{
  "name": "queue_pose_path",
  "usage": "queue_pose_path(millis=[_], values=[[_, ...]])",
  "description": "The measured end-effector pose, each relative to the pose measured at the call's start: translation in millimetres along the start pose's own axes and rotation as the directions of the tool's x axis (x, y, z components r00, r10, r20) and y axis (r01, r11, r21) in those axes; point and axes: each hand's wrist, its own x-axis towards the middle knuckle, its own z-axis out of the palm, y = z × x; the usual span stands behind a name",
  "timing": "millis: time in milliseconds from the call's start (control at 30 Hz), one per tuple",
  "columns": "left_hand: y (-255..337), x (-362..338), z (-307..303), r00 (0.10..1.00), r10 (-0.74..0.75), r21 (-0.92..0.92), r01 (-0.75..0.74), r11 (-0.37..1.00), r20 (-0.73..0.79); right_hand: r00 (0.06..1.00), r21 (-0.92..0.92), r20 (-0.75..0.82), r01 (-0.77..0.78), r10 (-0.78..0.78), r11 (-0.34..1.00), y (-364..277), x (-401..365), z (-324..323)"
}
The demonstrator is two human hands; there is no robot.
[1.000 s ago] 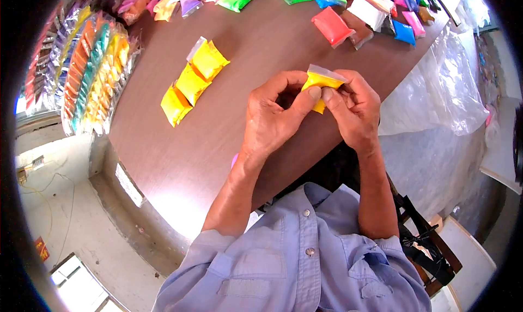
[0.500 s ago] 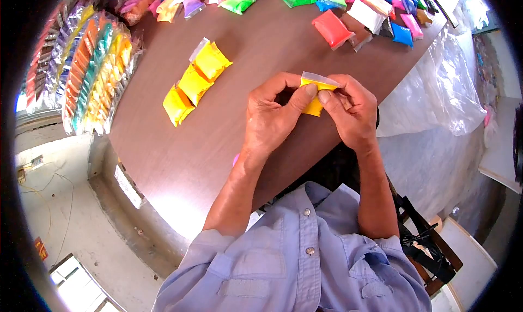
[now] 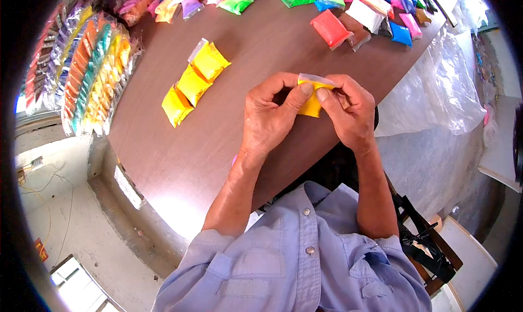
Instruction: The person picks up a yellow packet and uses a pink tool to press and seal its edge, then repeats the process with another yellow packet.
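The yellow packet (image 3: 310, 108) has shifted slightly left, pinched in both hands (image 3: 269, 114)

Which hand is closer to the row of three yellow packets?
Left. The left hand is to the right of the three yellow packets; the right hand is on the same side, farther away.

Before you, over the table (image 3: 261, 34), one held packet (image 3: 310, 108). To its left on the table, a row of three packets (image 3: 193, 86). Behind these, along the far side, loose packets (image 3: 365, 15). At your far left, bagged stacks (image 3: 93, 72); right, beside the table's edge, plastic film (image 3: 436, 91).
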Motion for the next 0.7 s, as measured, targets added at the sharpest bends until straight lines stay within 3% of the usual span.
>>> queue_pose_path(millis=[267, 333, 700], values=[[-1.2, -0.3, -2.4, 1.000, 0.017, 0.019, -0.018, 1.000, 0.018, 1.000, 0.002, 0.000, -0.008, 0.008, 1.000, -6.7, 0.0, -0.5], [-0.3, 0.5, -5.1, 0.999, -0.010, 0.099, 0.005, 0.995, 0.046, 1.000, -0.020, -0.012, -0.011, 0.010, 1.000, -5.1, 0.3, 0.3], [5.1, -0.3, 4.9, 0.997, -0.028, 0.123, 0.019, 0.992, 0.074, 0.997, 0.111, -0.069, 0.034, -0.026, 0.993, 6.9, -1.3, -0.2]])
